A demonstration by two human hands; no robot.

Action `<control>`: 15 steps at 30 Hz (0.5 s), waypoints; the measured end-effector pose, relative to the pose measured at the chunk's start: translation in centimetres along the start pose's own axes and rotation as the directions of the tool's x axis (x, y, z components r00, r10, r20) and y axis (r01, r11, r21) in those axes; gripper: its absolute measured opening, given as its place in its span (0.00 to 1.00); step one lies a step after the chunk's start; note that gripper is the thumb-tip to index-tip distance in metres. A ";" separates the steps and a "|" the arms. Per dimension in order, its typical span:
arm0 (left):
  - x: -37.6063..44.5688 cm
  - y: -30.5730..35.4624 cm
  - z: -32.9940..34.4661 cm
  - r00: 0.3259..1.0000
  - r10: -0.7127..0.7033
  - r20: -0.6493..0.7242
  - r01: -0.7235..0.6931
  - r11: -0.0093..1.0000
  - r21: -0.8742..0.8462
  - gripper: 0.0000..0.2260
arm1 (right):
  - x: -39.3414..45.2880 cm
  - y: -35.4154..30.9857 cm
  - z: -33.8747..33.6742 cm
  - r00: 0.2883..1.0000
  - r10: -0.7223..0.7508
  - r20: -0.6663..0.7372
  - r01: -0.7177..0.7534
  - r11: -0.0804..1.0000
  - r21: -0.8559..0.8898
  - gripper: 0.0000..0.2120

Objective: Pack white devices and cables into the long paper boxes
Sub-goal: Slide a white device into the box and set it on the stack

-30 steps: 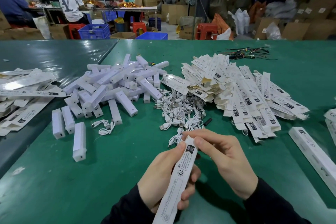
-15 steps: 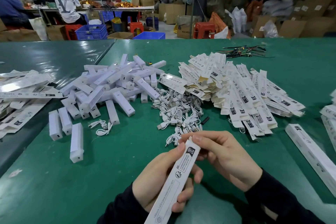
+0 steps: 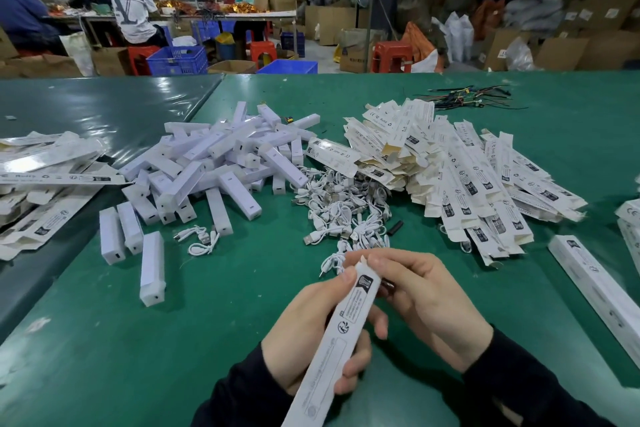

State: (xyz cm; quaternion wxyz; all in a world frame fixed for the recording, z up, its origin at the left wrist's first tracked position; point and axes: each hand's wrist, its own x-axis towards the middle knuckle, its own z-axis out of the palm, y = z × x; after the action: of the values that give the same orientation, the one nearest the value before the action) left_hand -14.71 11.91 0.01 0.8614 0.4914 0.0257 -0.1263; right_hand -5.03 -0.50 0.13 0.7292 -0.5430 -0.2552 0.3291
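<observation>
My left hand (image 3: 311,333) grips a long white paper box (image 3: 337,340) around its middle, the box slanting up to the right. My right hand (image 3: 426,302) pinches the box's top end, fingertips on the end flap. Behind them lies a heap of white bar-shaped devices (image 3: 214,163) at centre left. A tangle of white cables (image 3: 343,204) sits in the middle. Flat, unfolded paper boxes (image 3: 467,177) are piled at the right. Two loose cables (image 3: 199,239) lie by the devices.
A closed box (image 3: 595,288) lies at the right edge of the green table (image 3: 138,340). More flat boxes (image 3: 45,177) cover the left. Dark wires (image 3: 467,95) lie at the far side. People sit working at a table (image 3: 207,14) in the background among cartons.
My hands and the box stay in nearly the same place. The right fingers have shifted slightly over the box's top end, folding down on the flap.
</observation>
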 end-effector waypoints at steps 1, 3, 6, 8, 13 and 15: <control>0.1 0.0 0.1 0.999 0.034 -0.042 -0.033 0.999 0.006 0.22 | 0.0 0.2 0.2 0.999 -0.035 0.000 0.035 0.999 -0.017 0.11; 0.2 -0.3 0.4 0.984 0.119 -0.132 -0.113 0.992 0.049 0.23 | -0.1 0.6 0.4 0.996 -0.086 0.011 0.086 0.993 -0.075 0.11; 0.6 -1.1 0.9 0.948 0.202 -0.245 -0.195 0.979 0.053 0.24 | -0.3 0.7 0.9 0.996 -0.091 -0.005 0.090 0.985 -0.146 0.12; 1.0 -1.3 0.9 0.905 0.264 -0.335 -0.275 0.961 0.016 0.25 | -0.4 0.8 1.3 0.998 -0.058 -0.022 0.054 0.984 -0.172 0.18; 1.4 -0.9 -0.3 0.651 0.541 -0.533 -0.542 0.822 0.173 0.17 | -0.8 1.8 2.2 0.985 0.147 0.094 -0.126 0.971 -0.204 0.29; 1.2 -0.5 -0.8 0.652 0.559 -0.513 -0.544 0.816 0.198 0.15 | -0.8 1.6 2.1 0.969 0.203 0.143 -0.182 0.972 -0.148 0.29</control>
State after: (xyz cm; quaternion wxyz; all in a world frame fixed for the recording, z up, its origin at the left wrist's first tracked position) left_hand -13.60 12.14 -1.01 0.8071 0.5019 0.1195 0.2870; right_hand -7.45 0.52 -0.82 0.6332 -0.5854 -0.2794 0.4223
